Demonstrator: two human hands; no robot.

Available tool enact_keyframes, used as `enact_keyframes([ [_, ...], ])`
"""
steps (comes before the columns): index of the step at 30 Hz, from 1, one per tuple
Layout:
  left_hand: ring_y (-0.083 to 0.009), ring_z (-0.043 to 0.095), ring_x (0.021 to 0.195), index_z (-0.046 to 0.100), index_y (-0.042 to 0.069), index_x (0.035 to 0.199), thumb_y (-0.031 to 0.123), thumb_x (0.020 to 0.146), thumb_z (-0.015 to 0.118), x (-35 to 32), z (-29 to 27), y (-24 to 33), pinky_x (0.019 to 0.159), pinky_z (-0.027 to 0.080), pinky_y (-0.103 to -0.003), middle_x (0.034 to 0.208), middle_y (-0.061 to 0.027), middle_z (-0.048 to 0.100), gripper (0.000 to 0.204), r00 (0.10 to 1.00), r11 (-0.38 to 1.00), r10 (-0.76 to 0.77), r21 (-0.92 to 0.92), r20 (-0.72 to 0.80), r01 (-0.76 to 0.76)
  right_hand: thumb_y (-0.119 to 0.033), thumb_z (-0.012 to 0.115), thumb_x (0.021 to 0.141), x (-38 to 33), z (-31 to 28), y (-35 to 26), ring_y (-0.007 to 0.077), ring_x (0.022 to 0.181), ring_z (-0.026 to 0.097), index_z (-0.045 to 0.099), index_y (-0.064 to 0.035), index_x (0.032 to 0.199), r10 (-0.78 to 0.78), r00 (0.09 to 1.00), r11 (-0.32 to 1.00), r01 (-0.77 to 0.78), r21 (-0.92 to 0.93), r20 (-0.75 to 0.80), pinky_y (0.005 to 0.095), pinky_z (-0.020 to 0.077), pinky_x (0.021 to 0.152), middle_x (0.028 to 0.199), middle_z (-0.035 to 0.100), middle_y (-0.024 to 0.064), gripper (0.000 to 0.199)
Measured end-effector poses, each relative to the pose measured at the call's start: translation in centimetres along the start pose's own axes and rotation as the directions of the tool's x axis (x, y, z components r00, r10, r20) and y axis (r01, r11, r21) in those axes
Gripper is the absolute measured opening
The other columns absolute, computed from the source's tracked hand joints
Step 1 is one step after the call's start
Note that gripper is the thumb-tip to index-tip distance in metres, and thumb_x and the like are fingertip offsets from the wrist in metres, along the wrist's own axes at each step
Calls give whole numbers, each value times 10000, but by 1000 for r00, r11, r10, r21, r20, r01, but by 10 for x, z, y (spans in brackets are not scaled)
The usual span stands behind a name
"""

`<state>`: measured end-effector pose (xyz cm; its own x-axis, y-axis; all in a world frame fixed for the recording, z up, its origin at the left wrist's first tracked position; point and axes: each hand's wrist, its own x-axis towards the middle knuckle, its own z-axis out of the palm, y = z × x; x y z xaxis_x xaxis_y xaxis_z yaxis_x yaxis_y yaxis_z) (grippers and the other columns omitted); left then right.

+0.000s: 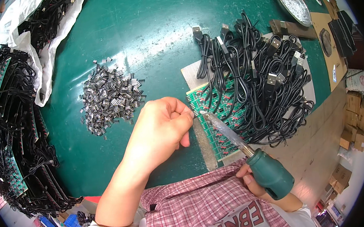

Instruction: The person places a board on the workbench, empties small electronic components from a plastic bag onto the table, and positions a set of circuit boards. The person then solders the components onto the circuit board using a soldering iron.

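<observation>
Gripping the green handle of a soldering iron [269, 174], the right hand [252, 182] is seen in the head view at about five o'clock from the middle, its palm mostly covered by that handle. The iron is angled toward ten o'clock, with its tip held at the left edge of a green circuit panel [218, 127]; whether the two are touching cannot be told. At nine o'clock from that edge the left hand [167, 122] is placed, its thumb and forefinger pressed together right beside the row of contacts; whether a small piece is pinched between them cannot be made out. The panel is partly covered, toward one and two o'clock, by coiled black cables [252, 79] with metal plugs. At ten o'clock from the left hand, small black connectors [111, 96] are heaped on the green bench [158, 42]. A brown block [291, 29] and a silvery dish [292, 3] are set beyond the cables, near two o'clock. At nine o'clock, bundled cables with green boards [15, 132] are piled, and at ten o'clock a white bag [49, 60] is filled with more cables.
</observation>
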<state>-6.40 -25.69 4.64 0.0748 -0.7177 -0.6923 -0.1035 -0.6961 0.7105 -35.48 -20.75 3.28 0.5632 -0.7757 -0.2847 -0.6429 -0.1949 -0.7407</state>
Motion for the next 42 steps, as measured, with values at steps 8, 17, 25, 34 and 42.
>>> enact_keyframes([
  [8, -48, 514, 477, 632, -4, 838, 141, 889, 594, 2, 0, 0, 433, 377, -211, 568, 2, 574, 158, 1000, 999, 16, 37, 1, -16, -123, 679, 820, 1, -4, 4, 141, 692, 636, 583, -36, 1055, -51, 995, 996, 45, 78, 81, 276, 518, 670, 847, 693, 59, 269],
  [17, -51, 514, 477, 635, -1, 836, 128, 881, 589, 2, 0, 1, 433, 375, -214, 565, 1, 573, 144, 1000, 999, 11, 39, -3, -11, -126, 668, 844, 2, -6, -1, 135, 664, 621, 595, 6, 971, -64, 997, 997, 63, 34, 39, 267, 493, 635, 772, 674, 68, 197],
  [25, -54, 504, 467, 635, -6, 833, 142, 884, 602, 3, 1, -1, 426, 369, -222, 557, -6, 572, 160, 1000, 999, 16, 28, -16, -16, -178, 694, 818, -4, -7, 0, 154, 654, 624, 667, -64, 932, 9, 999, 997, -13, 81, 49, 296, 503, 605, 785, 671, 37, 163],
  [34, -42, 479, 487, 664, -3, 904, 107, 897, 601, -27, -39, -3, 452, 330, -194, 570, 11, 561, 127, 872, 980, 186, 18, -452, -200, -109, 669, 828, 0, -10, -11, 167, 690, 682, 674, -55, 911, 146, 989, 920, -144, 364, 22, 290, 554, 655, 784, 706, 52, 99],
  [42, -262, 567, 844, 686, 59, 977, 29, 753, 677, -17, -42, -25, 705, 494, -347, 917, -69, 584, 226, 557, 351, 810, 912, -181, -214, -137, 663, 828, 3, -7, -8, 197, 694, 679, 681, -57, 913, 83, 994, 957, -100, 272, 73, 312, 549, 656, 794, 707, 56, 118],
])
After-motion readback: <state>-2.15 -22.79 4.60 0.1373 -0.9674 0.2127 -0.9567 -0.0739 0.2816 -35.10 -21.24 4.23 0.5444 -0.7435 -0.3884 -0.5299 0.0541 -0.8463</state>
